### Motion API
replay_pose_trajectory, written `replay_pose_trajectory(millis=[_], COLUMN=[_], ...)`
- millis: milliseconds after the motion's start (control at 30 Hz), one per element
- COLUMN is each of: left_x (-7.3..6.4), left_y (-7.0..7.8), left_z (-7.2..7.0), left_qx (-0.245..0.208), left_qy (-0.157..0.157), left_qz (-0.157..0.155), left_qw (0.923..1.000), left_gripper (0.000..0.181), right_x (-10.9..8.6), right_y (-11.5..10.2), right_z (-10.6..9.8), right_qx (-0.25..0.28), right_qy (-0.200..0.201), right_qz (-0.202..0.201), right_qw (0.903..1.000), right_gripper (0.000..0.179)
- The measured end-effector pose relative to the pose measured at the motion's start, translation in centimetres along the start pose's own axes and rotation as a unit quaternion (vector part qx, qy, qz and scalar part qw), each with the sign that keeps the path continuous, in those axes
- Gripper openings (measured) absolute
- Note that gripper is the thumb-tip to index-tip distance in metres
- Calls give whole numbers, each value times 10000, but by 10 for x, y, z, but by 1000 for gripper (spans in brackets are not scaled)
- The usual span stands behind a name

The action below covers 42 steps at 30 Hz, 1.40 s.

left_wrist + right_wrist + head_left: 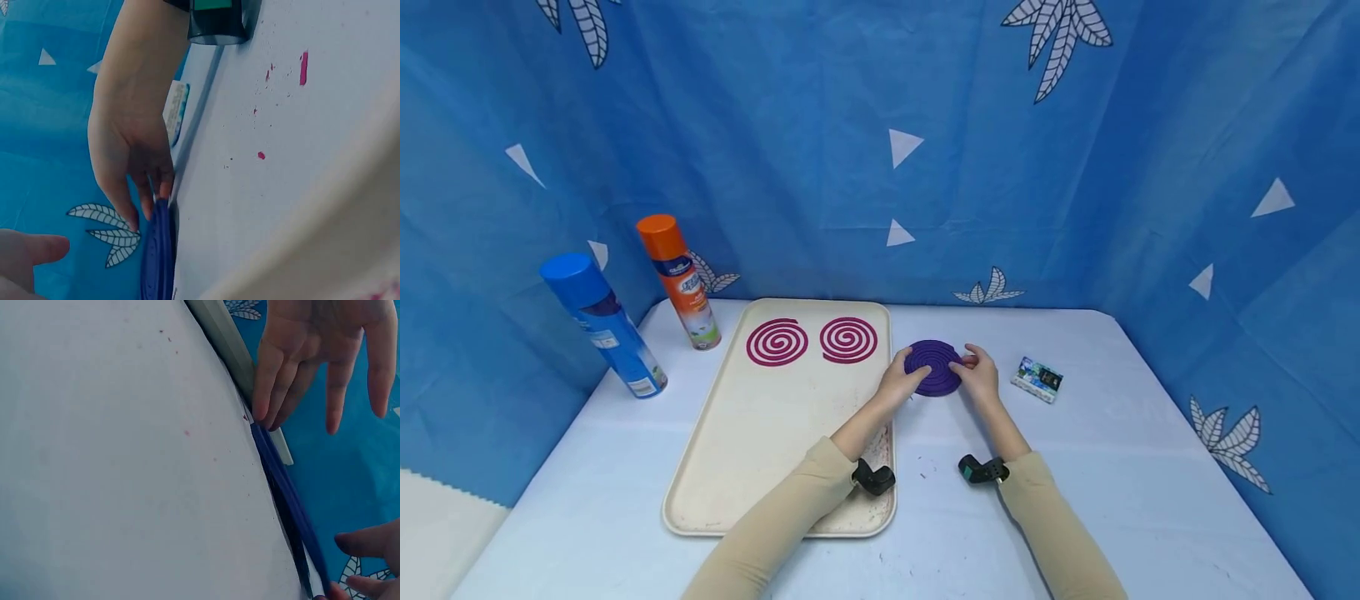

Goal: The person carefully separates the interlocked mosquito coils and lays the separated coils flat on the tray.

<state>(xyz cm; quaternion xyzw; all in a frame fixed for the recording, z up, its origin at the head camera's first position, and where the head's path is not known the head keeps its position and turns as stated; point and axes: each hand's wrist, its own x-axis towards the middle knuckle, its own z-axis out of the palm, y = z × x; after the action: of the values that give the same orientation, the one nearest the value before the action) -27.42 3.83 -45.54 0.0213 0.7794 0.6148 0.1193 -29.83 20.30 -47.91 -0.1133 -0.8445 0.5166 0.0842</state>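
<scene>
A round purple mosquito coil (934, 367), tightly wound, lies between my two hands in the head view. Edge-on in the left wrist view, the same coil (157, 253) is thin, with a narrow dark shadow beside it. My left hand (901, 383) touches its left rim with nearly straight fingertips; its thumb stands apart from the coil. On the opposite rim my right hand (981, 379) touches with its fingers, and its thumb is raised. Two magenta mosquito coils, a left one (777, 342) and a right one (848, 340), lie flat on the cream tray (775, 450).
Left of the tray stand an orange-capped spray can (681, 283) and a blue spray can (606, 325). A small patterned box (1037, 379) lies right of my right hand. Magenta crumbs (304, 69) dot the white table. A blue curtain (820, 167) hangs behind.
</scene>
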Motion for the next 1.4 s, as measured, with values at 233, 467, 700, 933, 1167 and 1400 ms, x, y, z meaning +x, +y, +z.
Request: replay_pose_trajectory(millis=[233,467,700,933,1167,1400], left_x=[3,3,7,-11,-35,-53], left_y=[-5,-7,0,12,18,12], left_z=[-4,-19,-42,-69,-97,-118], left_qx=[-464,-1015,-1354,-1986,-1952,-1645], left_qy=[395,780,1107,1171,1269,1289], left_qz=[-48,145,779,676,812,798], left_qw=[9981,9917,9815,9707,9691,9747], left_gripper=[55,50,54,54,52,47], right_x=[0,-4,-17,-40,-57,-66], right_y=[-8,-27,-59,-83,-96,-99], right_z=[-5,-17,-24,-21,-21,-9], right_qx=[1553,2666,3240,3264,3422,3291], right_qy=[60,-113,-6,-298,-731,-1238], right_qz=[886,1412,1223,1084,773,738], right_qw=[9839,9533,9381,9385,9336,9332], right_gripper=[55,59,55,49,44,53])
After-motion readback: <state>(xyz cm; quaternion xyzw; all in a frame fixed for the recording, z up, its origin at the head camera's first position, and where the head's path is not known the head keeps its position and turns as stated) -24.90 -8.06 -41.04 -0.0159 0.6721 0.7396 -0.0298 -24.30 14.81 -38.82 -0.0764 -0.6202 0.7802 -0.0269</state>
